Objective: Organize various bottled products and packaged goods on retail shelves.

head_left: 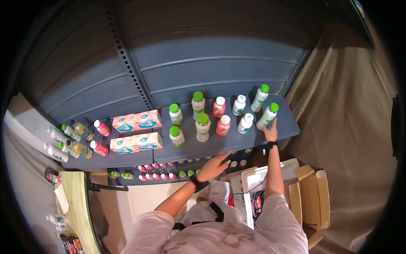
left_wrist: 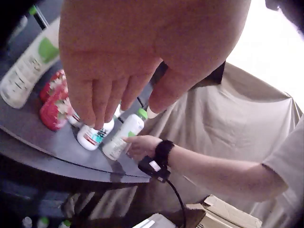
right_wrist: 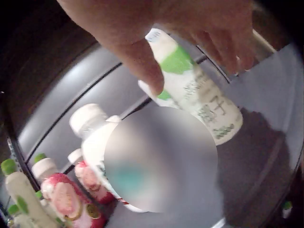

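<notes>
At the right end of the upper shelf (head_left: pixel 237 144), a white bottle (head_left: pixel 266 117) with a green cap stands in the front row. My right hand (head_left: pixel 271 134) is at its lower part, thumb on its left side and fingers extended on its right. In the right wrist view, the thumb (right_wrist: pixel 151 76) overlaps the bottle (right_wrist: pixel 204 95), and shelf shows between bottle and fingertips (right_wrist: pixel 244 62). My left hand (head_left: pixel 215 167) holds nothing and hovers at the shelf's front edge, its fingers loosely straight. Left of the bottle stands a white-capped white bottle (head_left: pixel 245 123).
Pink bottles (head_left: pixel 223 125), green-capped bottles (head_left: pixel 203 128) and pink-patterned boxes (head_left: pixel 148 141) stand further left in paired rows. A lower shelf holds several small bottles (head_left: pixel 156 176). Below right are an open cardboard box (head_left: pixel 321 199) and a hanging cloth (head_left: pixel 347 127). A blurred disc covers part of the right wrist view.
</notes>
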The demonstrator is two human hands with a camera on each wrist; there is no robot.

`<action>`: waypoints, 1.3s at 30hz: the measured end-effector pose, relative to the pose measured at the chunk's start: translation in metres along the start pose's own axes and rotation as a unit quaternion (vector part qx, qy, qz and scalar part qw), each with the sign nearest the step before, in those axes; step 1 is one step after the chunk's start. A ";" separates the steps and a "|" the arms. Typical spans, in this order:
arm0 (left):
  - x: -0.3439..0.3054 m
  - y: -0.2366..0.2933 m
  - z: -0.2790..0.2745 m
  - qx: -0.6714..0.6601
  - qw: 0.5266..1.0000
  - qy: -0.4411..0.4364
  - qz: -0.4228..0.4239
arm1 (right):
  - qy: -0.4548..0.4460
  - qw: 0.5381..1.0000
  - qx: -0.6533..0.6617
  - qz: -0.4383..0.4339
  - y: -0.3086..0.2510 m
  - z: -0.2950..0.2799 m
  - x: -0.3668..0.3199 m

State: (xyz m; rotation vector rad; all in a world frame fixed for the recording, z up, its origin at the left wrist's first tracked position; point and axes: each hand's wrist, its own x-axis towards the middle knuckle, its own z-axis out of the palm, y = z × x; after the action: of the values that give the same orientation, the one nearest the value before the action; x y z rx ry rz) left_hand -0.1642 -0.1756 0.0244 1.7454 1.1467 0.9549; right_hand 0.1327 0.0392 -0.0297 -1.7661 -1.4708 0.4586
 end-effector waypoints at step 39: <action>-0.603 0.015 -0.333 0.035 0.825 0.512 -0.236 | -0.420 0.858 0.213 -0.204 -0.396 0.204 -0.584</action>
State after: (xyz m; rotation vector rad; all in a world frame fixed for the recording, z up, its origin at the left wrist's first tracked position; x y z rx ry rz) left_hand -0.6383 -0.6731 0.0715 0.8083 2.1658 1.5765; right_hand -0.4273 -0.4323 0.0211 -0.8584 -2.0513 1.3179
